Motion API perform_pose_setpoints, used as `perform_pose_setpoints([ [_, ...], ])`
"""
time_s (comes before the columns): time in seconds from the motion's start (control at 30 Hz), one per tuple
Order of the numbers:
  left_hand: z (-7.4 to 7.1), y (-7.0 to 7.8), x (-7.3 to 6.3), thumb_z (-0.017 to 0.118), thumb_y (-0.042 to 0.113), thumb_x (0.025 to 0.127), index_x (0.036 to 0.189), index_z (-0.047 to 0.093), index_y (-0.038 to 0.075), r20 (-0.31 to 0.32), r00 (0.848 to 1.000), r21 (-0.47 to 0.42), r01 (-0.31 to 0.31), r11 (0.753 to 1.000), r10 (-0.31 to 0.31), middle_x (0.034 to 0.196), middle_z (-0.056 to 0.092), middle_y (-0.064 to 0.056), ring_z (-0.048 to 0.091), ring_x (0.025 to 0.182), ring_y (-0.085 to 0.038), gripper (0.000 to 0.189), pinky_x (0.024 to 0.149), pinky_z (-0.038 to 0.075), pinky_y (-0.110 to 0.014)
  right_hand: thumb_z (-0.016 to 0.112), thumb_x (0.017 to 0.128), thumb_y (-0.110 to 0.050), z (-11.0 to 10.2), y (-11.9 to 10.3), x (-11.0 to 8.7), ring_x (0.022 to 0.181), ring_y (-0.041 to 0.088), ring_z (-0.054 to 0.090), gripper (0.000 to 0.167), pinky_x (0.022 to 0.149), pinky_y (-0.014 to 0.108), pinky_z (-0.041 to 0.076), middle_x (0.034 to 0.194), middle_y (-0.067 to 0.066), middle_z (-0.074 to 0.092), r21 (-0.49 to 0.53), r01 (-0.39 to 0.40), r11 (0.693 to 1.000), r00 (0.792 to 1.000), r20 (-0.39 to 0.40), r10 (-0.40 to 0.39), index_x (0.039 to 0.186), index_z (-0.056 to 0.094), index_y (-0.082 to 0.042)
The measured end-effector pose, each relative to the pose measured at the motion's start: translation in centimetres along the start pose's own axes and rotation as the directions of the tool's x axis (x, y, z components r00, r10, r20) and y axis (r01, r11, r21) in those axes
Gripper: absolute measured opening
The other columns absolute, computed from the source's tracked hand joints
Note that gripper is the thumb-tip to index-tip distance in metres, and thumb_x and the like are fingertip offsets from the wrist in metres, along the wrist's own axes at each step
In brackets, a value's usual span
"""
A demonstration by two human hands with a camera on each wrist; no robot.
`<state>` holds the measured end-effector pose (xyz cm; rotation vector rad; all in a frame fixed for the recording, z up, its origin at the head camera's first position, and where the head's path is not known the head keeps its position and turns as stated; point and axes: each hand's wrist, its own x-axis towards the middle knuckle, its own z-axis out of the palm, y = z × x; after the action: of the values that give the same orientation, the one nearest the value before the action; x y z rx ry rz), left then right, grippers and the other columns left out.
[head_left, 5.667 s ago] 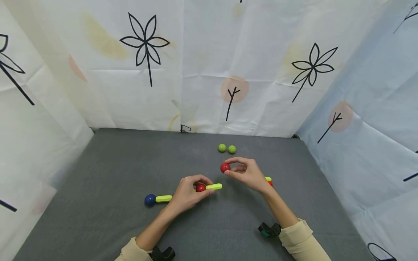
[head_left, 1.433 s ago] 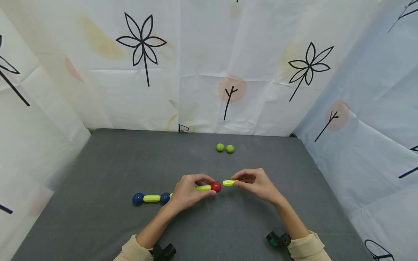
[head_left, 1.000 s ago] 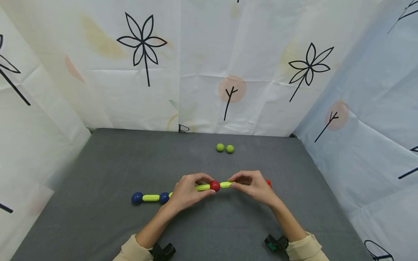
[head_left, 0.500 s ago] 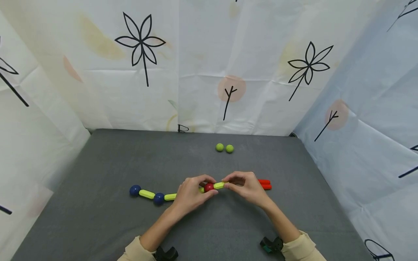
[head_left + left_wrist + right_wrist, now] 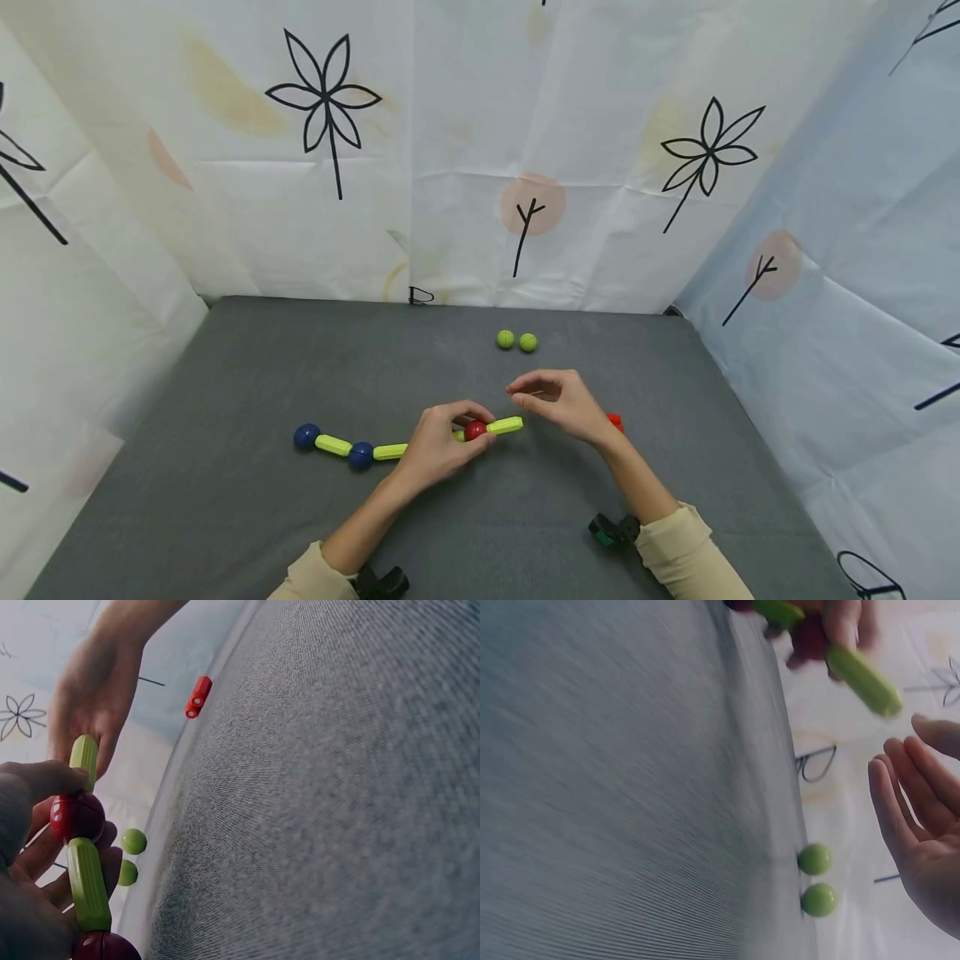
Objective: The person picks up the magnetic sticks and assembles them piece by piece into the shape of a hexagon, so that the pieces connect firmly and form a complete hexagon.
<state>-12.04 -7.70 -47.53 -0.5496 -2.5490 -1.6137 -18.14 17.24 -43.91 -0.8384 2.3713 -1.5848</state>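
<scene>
My left hand [image 5: 442, 437] pinches a chain of magnetic balls and rods around a red ball [image 5: 476, 430], with thumb and fingertips at that ball in the left wrist view. Beyond it a yellow-green rod [image 5: 505, 425] points right, its far end free. The other end of the chain reaches left, with a second blue ball [image 5: 361, 455], a rod [image 5: 333, 444] and an end blue ball [image 5: 306, 437]; its middle is hidden behind the hand. Another red ball [image 5: 106, 947] shows lower in the left wrist view. My right hand [image 5: 558, 404], fingers loose, hovers just past the free rod, holding nothing.
Two green balls [image 5: 506, 339] sit side by side toward the back of the grey table [image 5: 300, 358]. Red rods [image 5: 198, 697] lie at the right, partly behind the right hand in the head view. White printed cloth [image 5: 465, 125] hangs at the back and sides.
The right hand brought a red ball, then a yellow-green rod, onto the chain's right end. It has now let go of the rod and drawn up. The chain has shifted slightly left and bent.
</scene>
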Motion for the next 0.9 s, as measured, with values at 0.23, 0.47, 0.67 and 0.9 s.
perform_pose_setpoints([
  [0.23,-0.1,0.0,-0.1,0.089,0.016,0.091,0.106,0.081,0.017,0.008,0.999,-0.003,0.034,0.999,-0.034,0.105,0.082,0.0,0.076,0.096,-0.014,0.017,0.089,0.062,-0.031,0.073,0.104,-0.012,-1.5,1.9,4.6,0.113,0.037,0.078,0.029,0.096,0.047,0.064,0.132,0.027,0.075,-0.055,-0.107,0.993,0.986,-0.136,0.098,0.13,0.074,0.003],
  [0.47,0.0,-0.1,-0.1,0.089,0.017,0.091,0.106,0.081,0.018,0.011,0.999,-0.014,0.03,0.999,-0.03,0.105,0.082,0.001,0.077,0.095,-0.015,0.017,0.086,0.061,-0.026,0.073,0.104,-0.013,-1.4,3.8,8.3,0.1,0.044,0.079,0.042,0.083,0.048,0.066,0.131,0.028,0.075,-0.107,-0.195,0.975,0.969,-0.172,0.175,0.143,0.066,0.002],
  [0.67,0.0,-0.2,-0.1,0.089,0.016,0.091,0.106,0.08,0.018,0.006,1.0,-0.014,0.017,1.0,-0.017,0.105,0.082,0.001,0.077,0.095,-0.015,0.018,0.086,0.061,-0.027,0.076,0.103,-0.016,-1.1,4.8,9.8,0.06,0.025,0.072,0.045,0.062,0.031,0.059,0.092,0.023,0.081,-0.186,-0.249,0.95,0.959,-0.185,0.215,0.145,0.066,-0.001],
  [0.9,0.1,-0.1,-0.1,0.089,0.016,0.091,0.107,0.08,0.018,0.012,0.999,-0.013,0.031,0.999,-0.031,0.106,0.081,0.001,0.076,0.097,-0.015,0.018,0.089,0.061,-0.027,0.079,0.1,-0.01,-0.7,5.1,9.5,0.053,0.01,0.064,0.042,0.056,0.029,0.055,0.093,0.022,0.08,-0.214,-0.261,0.941,0.961,-0.156,0.23,0.139,0.069,0.0],
])
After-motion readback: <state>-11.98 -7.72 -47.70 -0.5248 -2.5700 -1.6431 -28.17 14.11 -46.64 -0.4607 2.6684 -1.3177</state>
